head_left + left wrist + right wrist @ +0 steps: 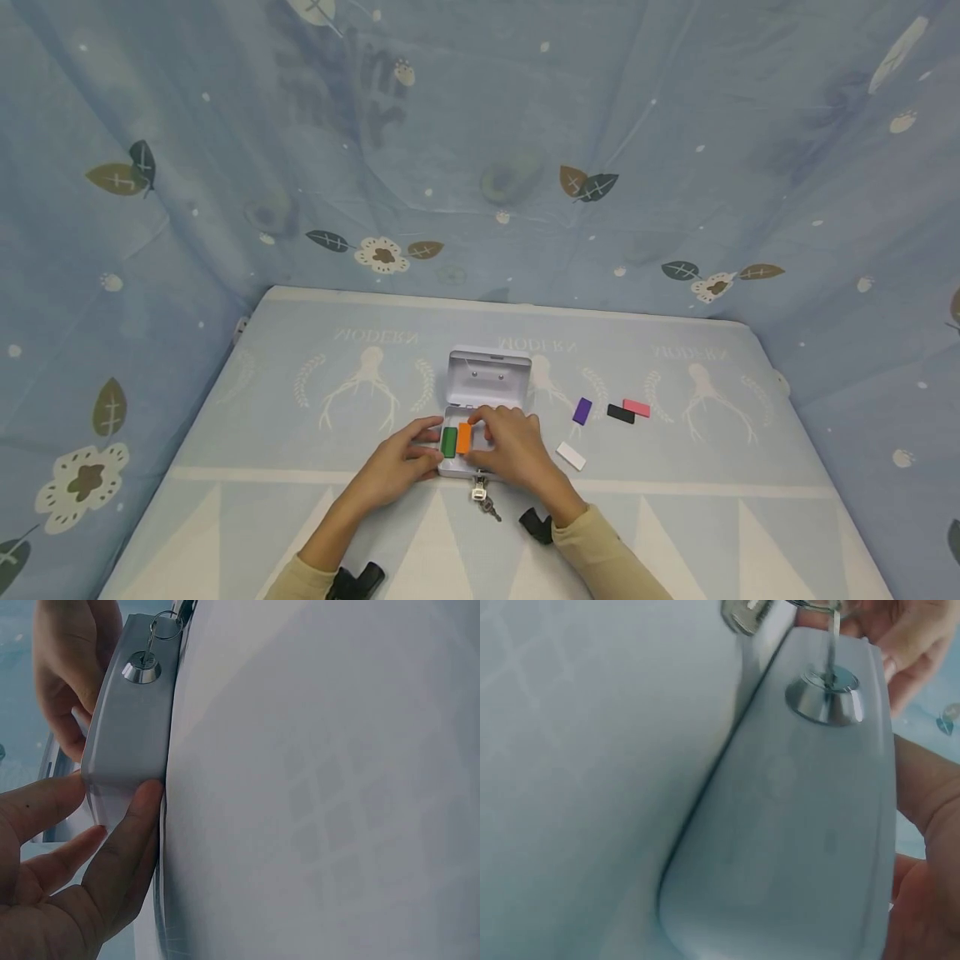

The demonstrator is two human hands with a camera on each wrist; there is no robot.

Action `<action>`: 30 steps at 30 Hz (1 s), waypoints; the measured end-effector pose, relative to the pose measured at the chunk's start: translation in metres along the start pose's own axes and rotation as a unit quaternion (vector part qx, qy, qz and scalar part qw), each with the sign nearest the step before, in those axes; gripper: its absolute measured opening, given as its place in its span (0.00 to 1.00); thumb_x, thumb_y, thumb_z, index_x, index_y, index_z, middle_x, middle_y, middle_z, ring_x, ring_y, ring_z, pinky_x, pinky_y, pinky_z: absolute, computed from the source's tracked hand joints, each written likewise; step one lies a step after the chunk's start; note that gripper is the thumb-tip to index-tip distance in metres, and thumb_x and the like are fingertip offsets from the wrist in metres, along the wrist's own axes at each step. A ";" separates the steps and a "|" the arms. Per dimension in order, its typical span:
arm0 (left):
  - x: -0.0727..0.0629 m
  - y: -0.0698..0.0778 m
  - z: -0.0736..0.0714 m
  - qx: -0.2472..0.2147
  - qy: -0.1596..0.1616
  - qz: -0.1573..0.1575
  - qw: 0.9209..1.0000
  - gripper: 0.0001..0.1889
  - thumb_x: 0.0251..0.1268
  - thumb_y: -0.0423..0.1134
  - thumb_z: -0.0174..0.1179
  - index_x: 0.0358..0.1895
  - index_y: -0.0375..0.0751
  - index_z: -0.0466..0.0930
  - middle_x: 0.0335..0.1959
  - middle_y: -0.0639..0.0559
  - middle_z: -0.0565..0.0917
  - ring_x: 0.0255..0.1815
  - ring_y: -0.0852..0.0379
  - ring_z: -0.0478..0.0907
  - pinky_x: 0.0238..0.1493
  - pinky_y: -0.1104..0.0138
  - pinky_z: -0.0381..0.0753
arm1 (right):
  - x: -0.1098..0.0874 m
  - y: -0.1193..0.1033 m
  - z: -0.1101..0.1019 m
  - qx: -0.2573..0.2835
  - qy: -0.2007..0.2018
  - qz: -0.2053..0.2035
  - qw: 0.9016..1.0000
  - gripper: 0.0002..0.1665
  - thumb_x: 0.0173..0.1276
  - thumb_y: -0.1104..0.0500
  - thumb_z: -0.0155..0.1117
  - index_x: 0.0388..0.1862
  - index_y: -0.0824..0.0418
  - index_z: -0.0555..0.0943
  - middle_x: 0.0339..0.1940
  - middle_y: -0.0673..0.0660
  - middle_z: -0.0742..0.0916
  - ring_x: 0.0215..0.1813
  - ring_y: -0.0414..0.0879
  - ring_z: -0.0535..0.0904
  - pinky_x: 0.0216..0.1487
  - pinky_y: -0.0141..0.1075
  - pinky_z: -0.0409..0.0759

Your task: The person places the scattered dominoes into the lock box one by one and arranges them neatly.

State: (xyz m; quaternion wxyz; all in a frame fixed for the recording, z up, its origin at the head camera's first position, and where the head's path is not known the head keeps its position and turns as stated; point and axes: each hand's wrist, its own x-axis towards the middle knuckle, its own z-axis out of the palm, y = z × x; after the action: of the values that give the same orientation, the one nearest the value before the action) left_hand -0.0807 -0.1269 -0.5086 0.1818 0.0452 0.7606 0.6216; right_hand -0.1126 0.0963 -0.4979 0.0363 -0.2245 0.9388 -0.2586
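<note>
Beige cloth makes the sleeve (300,581) at the bottom left of the frame. Above it, the left hand (397,468) has its fingers spread, touching the left side of the grey box (491,382). The box sits open, low in the middle. Inside, the green block (448,442) lies left, with the orange block (464,438) just beside it. Keys (487,504) hang at the box's front. The right hand (517,450) pinches the orange block in its fingers. Farther right, the table (675,458) holds white (571,456), purple (582,411), black (621,414) and pink (637,407) blocks.

Orng blk (464,438), grn blk (448,442) in box (135,724)
</note>
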 end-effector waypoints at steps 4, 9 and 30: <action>-0.001 0.002 0.000 -0.009 -0.001 0.001 1.000 0.30 0.69 0.32 0.64 0.72 0.36 0.67 0.63 0.33 0.74 0.56 0.43 0.80 0.45 0.64 0.88 | 0.000 -0.003 0.003 -0.031 0.005 0.004 0.999 0.24 0.53 0.48 0.80 0.47 0.50 0.82 0.27 0.46 0.77 0.34 0.43 0.69 0.34 0.38 0.61; -0.001 0.002 0.000 -0.013 -0.001 0.001 1.000 0.30 0.69 0.32 0.64 0.72 0.36 0.67 0.63 0.33 0.74 0.56 0.43 0.80 0.45 0.64 0.88 | 0.001 -0.005 0.005 -0.074 -0.001 0.013 0.997 0.25 0.52 0.44 0.80 0.47 0.48 0.82 0.27 0.43 0.73 0.34 0.43 0.69 0.34 0.38 0.62; -0.002 0.002 0.001 -0.007 0.000 0.005 1.000 0.30 0.68 0.31 0.64 0.72 0.36 0.67 0.63 0.32 0.74 0.55 0.42 0.80 0.44 0.64 0.89 | 0.000 -0.008 0.007 -0.086 -0.008 0.025 0.996 0.28 0.53 0.42 0.81 0.49 0.49 0.82 0.30 0.45 0.75 0.37 0.46 0.69 0.35 0.39 0.61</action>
State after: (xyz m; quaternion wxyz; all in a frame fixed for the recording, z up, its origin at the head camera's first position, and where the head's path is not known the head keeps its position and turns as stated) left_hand -0.0789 -0.1264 -0.5060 0.1790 0.0472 0.7561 0.6277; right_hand -0.1084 0.0865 -0.4995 0.0304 -0.2047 0.9627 -0.1741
